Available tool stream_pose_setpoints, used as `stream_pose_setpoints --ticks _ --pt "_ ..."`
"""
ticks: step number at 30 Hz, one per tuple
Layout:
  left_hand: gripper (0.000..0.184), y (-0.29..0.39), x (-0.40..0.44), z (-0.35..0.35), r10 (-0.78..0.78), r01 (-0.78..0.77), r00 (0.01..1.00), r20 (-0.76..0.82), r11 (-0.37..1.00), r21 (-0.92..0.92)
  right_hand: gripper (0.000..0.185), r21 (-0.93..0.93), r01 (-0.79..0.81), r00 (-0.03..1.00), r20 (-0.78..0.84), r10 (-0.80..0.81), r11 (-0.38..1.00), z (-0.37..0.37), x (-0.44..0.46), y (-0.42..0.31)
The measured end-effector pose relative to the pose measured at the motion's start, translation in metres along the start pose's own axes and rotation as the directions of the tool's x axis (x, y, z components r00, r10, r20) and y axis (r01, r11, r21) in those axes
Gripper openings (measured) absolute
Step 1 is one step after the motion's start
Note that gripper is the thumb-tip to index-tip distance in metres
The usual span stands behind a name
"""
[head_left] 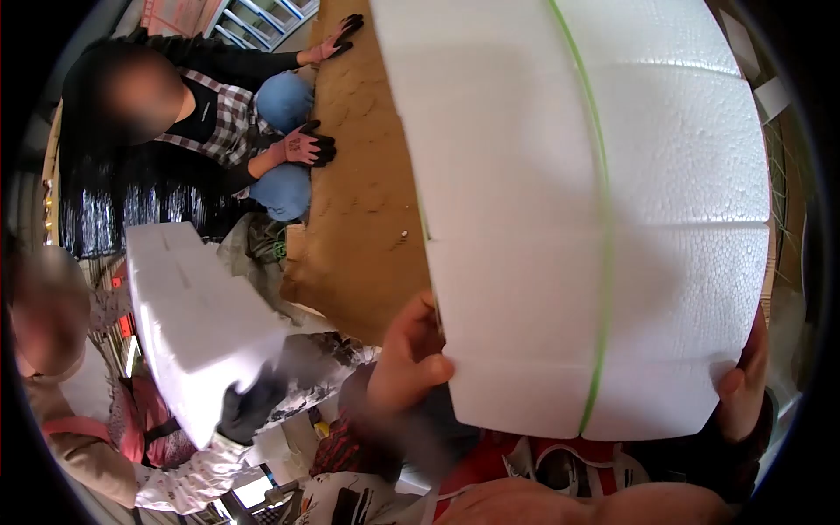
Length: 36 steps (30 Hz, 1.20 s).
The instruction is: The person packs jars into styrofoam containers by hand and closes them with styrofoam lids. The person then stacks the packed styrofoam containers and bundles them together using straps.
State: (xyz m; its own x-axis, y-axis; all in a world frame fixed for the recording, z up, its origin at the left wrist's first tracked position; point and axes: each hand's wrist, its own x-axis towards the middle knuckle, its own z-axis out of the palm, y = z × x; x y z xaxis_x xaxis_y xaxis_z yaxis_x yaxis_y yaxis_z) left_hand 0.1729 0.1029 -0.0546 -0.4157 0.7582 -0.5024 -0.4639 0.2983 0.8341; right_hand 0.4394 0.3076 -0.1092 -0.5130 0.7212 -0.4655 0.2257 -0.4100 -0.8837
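Note:
A tall stack of white foam blocks [516, 289], with a green strap [602, 175] running along it, fills the right of the head view. At its lower left edge, my left hand [409, 354] grips the foam, thumb on the near face and fingers partly hidden behind the edge. My right hand [742, 389] holds the lower right edge; its thumb shows in front while most of its fingers are out of sight. Brown cardboard [363, 219] lies beside and partly behind the stack.
A person in pink-and-black gloves [302, 147] crouches at the cardboard's far left edge. Close on my left, another person holds a white foam block [197, 297] with a dark-gloved hand [249, 407]. A metal ladder [262, 22] is at the upper left.

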Motion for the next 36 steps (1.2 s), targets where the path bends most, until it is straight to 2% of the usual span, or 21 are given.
stream_pose_setpoints --ticks 4,6,8,11,13,17,18,19,21,23,24,25,27,28,30,31,33,36 --pt "0.049 -0.021 0.020 -0.023 0.046 -0.045 0.999 -0.013 0.997 0.058 0.120 -0.021 0.059 0.996 0.071 -0.057 0.998 0.010 0.024 0.031" --pt "0.042 -0.018 0.021 -0.037 0.021 -0.021 1.000 -0.014 0.999 0.047 0.110 -0.012 0.162 0.982 0.097 -0.160 0.987 0.021 0.022 0.037" --pt "0.034 -0.023 0.036 -0.044 0.102 -0.107 0.993 0.051 0.989 0.100 0.096 0.076 0.228 0.967 0.100 -0.235 0.971 0.019 0.029 0.053" --pt "0.034 -0.040 0.044 -0.063 0.157 -0.177 0.981 0.114 0.966 0.190 0.092 0.119 0.245 0.960 0.106 -0.258 0.962 0.022 0.045 0.070" --pt "0.038 -0.049 0.048 -0.053 0.112 -0.127 0.976 0.188 0.989 0.071 0.089 0.121 0.259 0.954 0.121 -0.274 0.958 0.017 0.061 0.083" --pt "0.035 -0.091 0.063 0.002 0.212 -0.222 0.962 0.171 0.974 0.036 0.083 0.119 0.283 0.950 0.104 -0.295 0.952 0.001 0.073 0.104" --pt "0.036 -0.016 0.062 -0.074 0.179 -0.172 0.963 0.201 0.984 -0.053 0.082 0.036 0.299 0.948 0.102 -0.301 0.954 0.074 0.066 0.027" --pt "0.037 -0.009 0.070 -0.086 0.157 -0.149 0.966 0.206 0.987 -0.056 0.080 0.029 0.305 0.945 0.113 -0.307 0.952 0.084 0.075 0.023" --pt "0.035 0.003 0.074 -0.089 0.203 -0.195 0.964 0.174 0.979 -0.057 0.078 0.002 0.302 0.948 0.109 -0.300 0.953 0.099 0.080 0.010" --pt "0.035 0.012 0.072 -0.086 0.088 -0.092 0.992 0.087 0.995 0.045 0.075 -0.013 0.301 0.949 0.104 -0.298 0.954 0.105 0.084 0.002" --pt "0.041 0.014 0.075 -0.089 0.132 -0.142 0.989 0.067 0.976 0.166 0.074 -0.018 0.302 0.949 0.105 -0.299 0.953 0.106 0.088 0.000" --pt "0.041 0.014 0.076 -0.091 0.150 -0.158 0.987 0.063 0.973 0.166 0.072 -0.023 0.302 0.949 0.104 -0.298 0.953 0.108 0.090 -0.001" --pt "0.051 0.020 0.072 -0.089 0.110 -0.122 0.992 0.057 0.948 0.294 0.070 -0.036 0.309 0.947 0.103 -0.304 0.950 0.111 0.093 -0.007" --pt "0.051 0.018 0.079 -0.090 0.132 -0.141 0.990 0.050 0.947 0.288 0.068 -0.045 0.315 0.945 0.104 -0.309 0.948 0.112 0.096 -0.010" --pt "0.070 0.020 0.087 -0.094 0.159 -0.191 0.980 0.118 0.915 0.355 0.065 -0.058 0.325 0.942 0.109 -0.318 0.944 0.115 0.100 -0.015" --pt "0.070 0.021 0.088 -0.097 0.175 -0.203 0.978 0.110 0.913 0.354 0.064 -0.063 0.332 0.940 0.111 -0.324 0.941 0.118 0.102 -0.017" --pt "0.069 0.036 0.078 -0.098 0.102 -0.128 0.991 0.091 0.926 0.356 0.061 -0.068 0.332 0.940 0.106 -0.324 0.941 0.120 0.105 -0.016" --pt "0.072 0.034 0.087 -0.103 0.168 -0.182 0.983 0.071 0.913 0.366 0.058 -0.070 0.354 0.933 0.092 -0.347 0.933 0.119 0.109 -0.018"
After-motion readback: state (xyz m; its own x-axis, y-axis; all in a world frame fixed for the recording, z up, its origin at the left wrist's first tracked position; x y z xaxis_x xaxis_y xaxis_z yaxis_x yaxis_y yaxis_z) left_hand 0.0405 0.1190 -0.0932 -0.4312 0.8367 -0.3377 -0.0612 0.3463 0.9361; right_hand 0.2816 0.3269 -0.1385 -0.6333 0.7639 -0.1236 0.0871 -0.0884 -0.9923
